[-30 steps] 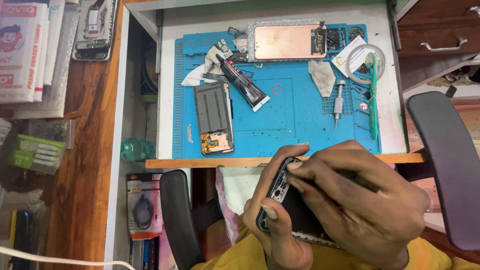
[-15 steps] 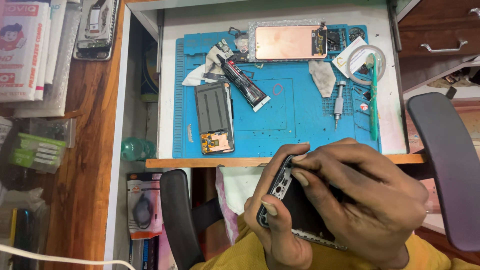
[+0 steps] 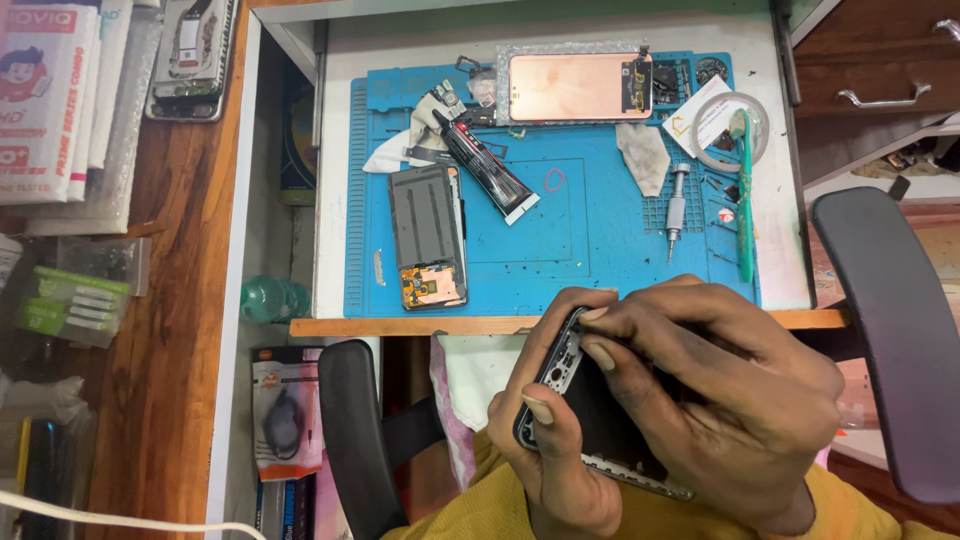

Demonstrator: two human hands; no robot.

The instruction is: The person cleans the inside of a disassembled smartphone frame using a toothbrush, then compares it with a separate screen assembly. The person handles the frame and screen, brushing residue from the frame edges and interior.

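A phone frame is sitting between the left hand and right hand, below the desk edge. On the mat beyond, a glue tube is lying right of an opened phone, with a screwdriver farther right.

Bright even overhead light; soft shadows; mild glare on copper panel; sharp focus, edges slightly stretched.

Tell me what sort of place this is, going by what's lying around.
Most likely a phone repair bench. A blue repair mat carries an opened phone body, a detached screen panel, a glue tube and a small screwdriver, while both hands work on a dark phone frame.
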